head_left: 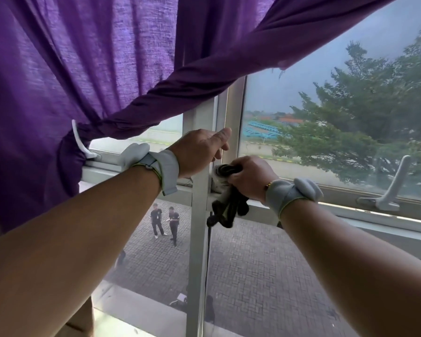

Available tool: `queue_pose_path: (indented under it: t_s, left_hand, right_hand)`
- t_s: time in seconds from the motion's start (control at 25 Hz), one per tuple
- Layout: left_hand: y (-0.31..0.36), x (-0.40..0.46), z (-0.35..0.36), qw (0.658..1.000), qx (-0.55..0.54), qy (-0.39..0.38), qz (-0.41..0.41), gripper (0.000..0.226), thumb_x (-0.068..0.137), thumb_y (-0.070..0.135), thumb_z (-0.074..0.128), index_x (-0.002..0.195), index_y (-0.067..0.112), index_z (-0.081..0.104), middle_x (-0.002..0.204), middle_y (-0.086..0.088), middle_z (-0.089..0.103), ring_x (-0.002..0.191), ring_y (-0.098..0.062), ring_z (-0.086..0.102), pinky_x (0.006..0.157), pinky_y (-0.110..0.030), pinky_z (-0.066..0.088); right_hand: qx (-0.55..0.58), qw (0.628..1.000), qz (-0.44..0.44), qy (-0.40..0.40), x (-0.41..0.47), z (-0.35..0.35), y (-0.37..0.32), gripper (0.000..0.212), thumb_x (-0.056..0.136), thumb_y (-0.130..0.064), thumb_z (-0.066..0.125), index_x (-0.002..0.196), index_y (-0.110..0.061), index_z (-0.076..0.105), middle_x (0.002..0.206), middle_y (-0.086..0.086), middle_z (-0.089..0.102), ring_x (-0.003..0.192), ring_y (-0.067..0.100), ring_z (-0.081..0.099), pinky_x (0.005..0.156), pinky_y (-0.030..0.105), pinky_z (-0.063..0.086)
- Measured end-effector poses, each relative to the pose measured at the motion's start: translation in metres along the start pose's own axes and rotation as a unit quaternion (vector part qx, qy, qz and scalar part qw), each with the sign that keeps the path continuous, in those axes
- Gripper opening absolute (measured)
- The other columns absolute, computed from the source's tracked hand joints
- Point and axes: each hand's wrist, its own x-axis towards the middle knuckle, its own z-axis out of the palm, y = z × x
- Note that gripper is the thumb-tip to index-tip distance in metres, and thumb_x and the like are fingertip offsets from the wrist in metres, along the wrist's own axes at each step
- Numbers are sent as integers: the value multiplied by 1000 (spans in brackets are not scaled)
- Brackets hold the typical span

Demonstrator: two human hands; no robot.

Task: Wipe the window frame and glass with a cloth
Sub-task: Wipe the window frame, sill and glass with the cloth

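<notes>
Left hand: I see my left hand (199, 152) up against the vertical post of the window frame (197, 227), thumb stretched toward the post; the other fingers curl round the far side of it, so I read this as a grip on the frame, though the fingertips are hidden
Right hand: my right hand (249, 177) is closed in a fist round the cloth (226, 207), just right of the post and just below my left hand
Cloth: dark with a pale patch, bunched in the fist at the top, its loose end hanging down in front of the lower glass (265, 263); it sits where the post meets the horizontal rail, and I cannot tell whether it touches the frame
Wrists: a grey band with a pale pod on each
Curtain: a purple curtain (83, 69) covers the upper left, gathered and hooked at a white holder (79, 139) on the left
Handle: a white window handle (389, 190) stands on the rail at right
Outside: two people (165, 222) on brick paving below, a tree (374, 117) to the right
</notes>
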Motion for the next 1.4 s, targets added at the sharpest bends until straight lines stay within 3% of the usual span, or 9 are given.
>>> queue_pose_path:
  t_s: [0.16,0.28,0.52,0.64,0.76,0.96,1.08,1.24,1.4]
  left_hand:
    - [-2,4,3,1000,-1,2,5,58,99,52,28,100,10,68,96,-11,70,91,-25,64,71,-30,46]
    - [-3,5,5,1000,7,-4,8,57,100,51,28,100,10,67,96,-12,69,92,-25,64,73,-30,47]
    - [-5,9,6,1000,13,-10,2,57,99,52,27,100,12,67,95,-10,69,92,-25,64,77,-34,48]
    - [-4,10,7,1000,22,-12,8,57,100,51,26,101,11,67,95,-10,69,92,-24,64,75,-33,48]
    - [-5,10,3,1000,26,-10,7,58,100,51,27,100,11,68,95,-10,69,91,-25,64,74,-32,48]
    - [-4,14,1,999,33,-8,9,58,100,52,26,102,11,67,96,-10,69,91,-24,64,74,-31,48]
    - [-10,14,-1,1000,22,-5,9,58,99,53,26,103,12,67,96,-9,69,89,-21,64,71,-29,46]
    - [-10,17,2,1000,-2,-7,3,58,98,55,28,101,12,67,94,-9,69,83,-20,63,67,-28,44]
    - [-5,15,6,1000,11,-15,19,63,91,62,25,99,15,66,92,-7,69,84,-22,65,71,-32,46]
  right_hand:
    - [-99,992,-37,-63,-7,23,-1,25,81,-43,67,92,-20,72,78,1,62,71,16,59,65,22,45]
    - [-149,986,-46,-53,-1,36,-1,25,83,-40,64,95,-19,70,85,4,58,81,22,58,68,23,42]
    - [-49,992,4,-119,7,22,-4,24,82,-17,59,101,-19,73,92,4,67,78,19,61,61,21,49]
    - [68,986,40,-144,3,15,4,26,70,-12,61,92,-14,75,89,11,73,85,27,70,78,38,59]
    - [193,974,80,-91,11,3,7,27,71,-4,59,94,-8,74,92,17,73,89,33,71,84,47,58]
    - [-9,997,31,-76,12,10,-3,22,81,-15,60,98,-15,73,86,5,69,76,20,64,60,22,50]
    - [-113,990,-7,-86,7,35,-8,24,82,-23,60,103,-14,69,91,6,62,76,19,56,62,21,43]
    - [-92,991,-1,-92,6,25,-10,25,82,-18,56,103,-16,71,92,5,62,85,22,59,70,23,46]
    - [-72,988,-12,-137,-2,16,-6,28,81,-17,59,107,-19,71,91,1,64,78,17,59,64,19,45]
